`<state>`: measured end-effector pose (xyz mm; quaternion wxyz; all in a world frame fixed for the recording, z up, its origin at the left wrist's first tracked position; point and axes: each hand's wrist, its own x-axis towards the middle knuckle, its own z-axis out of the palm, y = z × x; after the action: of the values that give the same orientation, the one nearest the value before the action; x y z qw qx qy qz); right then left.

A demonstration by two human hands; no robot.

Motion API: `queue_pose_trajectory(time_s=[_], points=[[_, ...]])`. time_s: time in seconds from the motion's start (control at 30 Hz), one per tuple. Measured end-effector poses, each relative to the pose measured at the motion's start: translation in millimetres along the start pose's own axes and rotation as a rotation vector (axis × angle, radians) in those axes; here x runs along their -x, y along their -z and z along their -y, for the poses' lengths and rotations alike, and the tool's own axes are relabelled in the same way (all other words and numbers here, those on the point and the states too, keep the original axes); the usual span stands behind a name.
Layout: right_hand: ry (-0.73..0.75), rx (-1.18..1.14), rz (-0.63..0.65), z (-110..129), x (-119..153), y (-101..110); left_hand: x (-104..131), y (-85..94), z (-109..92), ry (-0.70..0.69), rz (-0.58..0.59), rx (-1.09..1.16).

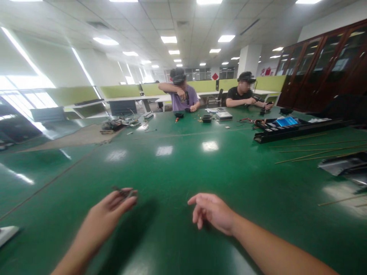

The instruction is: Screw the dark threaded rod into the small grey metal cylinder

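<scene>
Left fingers (129,195) pinching small dark object (122,192) between tips; right fingers (198,212) loosely curled, holding nothing.

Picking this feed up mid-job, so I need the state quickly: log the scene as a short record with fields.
left hand: pinching a small part, too blurred to identify
right hand: fingers loosely curled, nothing visible in it
surface: green table
right side: black channel, thin rods
far left: jumble of parts
people: two across the table, one in purple, one in black
</scene>
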<state>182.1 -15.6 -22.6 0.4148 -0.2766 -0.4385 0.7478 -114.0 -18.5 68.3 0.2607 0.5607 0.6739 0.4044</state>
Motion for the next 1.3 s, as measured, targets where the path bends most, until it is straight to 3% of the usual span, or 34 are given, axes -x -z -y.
queue_pose_trajectory(time_s=[0.1,0.17,0.27,0.47,0.6,0.93,1.3], points=[[0.119,0.131,-0.144,5,3,5,4,-73.9,-14,-0.067,0.289,0.254],[0.243,0.238,-0.27,7,5,8,12,-114.0,-20,-0.126,0.409,0.325],[0.302,0.306,-0.343,4,5,10,26,-139.2,-20,-0.193,0.491,0.368],[0.204,0.576,-0.329,-6,1,5,29,-130.4,-13,-0.184,0.474,0.358],[0.18,0.652,-0.302,-3,4,3,28,-134.3,-9,-0.192,0.482,0.364],[0.162,0.658,-0.3,-4,6,4,34,-135.8,0,-0.49,0.363,0.276],[0.156,0.679,-0.303,-1,7,2,37,-135.9,-4,-0.369,0.439,0.373]])
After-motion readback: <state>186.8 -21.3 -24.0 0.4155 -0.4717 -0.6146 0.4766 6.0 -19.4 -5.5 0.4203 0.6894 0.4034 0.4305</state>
